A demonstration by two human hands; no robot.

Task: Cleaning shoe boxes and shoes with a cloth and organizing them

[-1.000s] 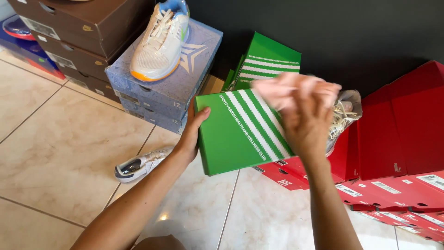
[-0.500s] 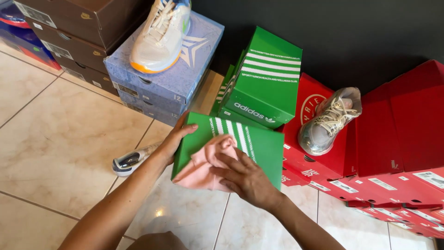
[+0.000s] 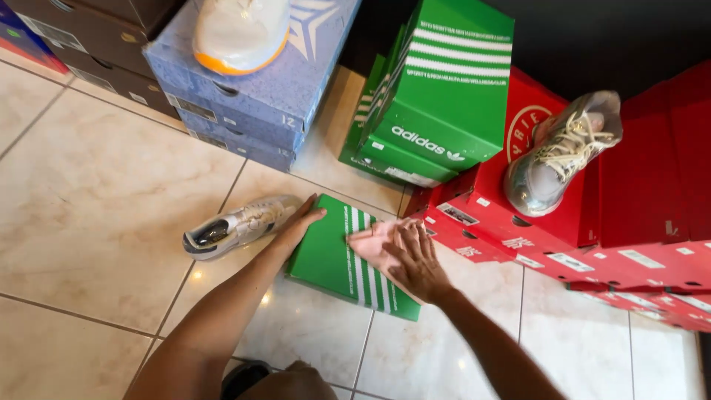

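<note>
A pale tiled floor [image 3: 96, 222] fills most of the head view. At the right stand stacked red shoeboxes [image 3: 637, 222], with a silver trainer [image 3: 559, 159] tilted against them. Behind, a tall green striped box [image 3: 444, 89] stands upright on other green boxes; to its left is a stack of blue shoeboxes [image 3: 252, 104] topped by a white and orange shoe [image 3: 241, 33], with brown boxes [image 3: 81, 37] further left.

On the floor in front lies a flat green striped shoebox [image 3: 326, 259]. The left hand [image 3: 300, 222] rests on its left edge, fingers [image 3: 311, 211] loosely spread and gripping nothing. Just beside that hand a silver shoe [image 3: 237, 226] lies on its side on the tiles. The right hand [image 3: 418, 259] lies flat, fingers extended, pressing a pink cloth [image 3: 374, 244] onto the top of the box, not closed round it
</note>
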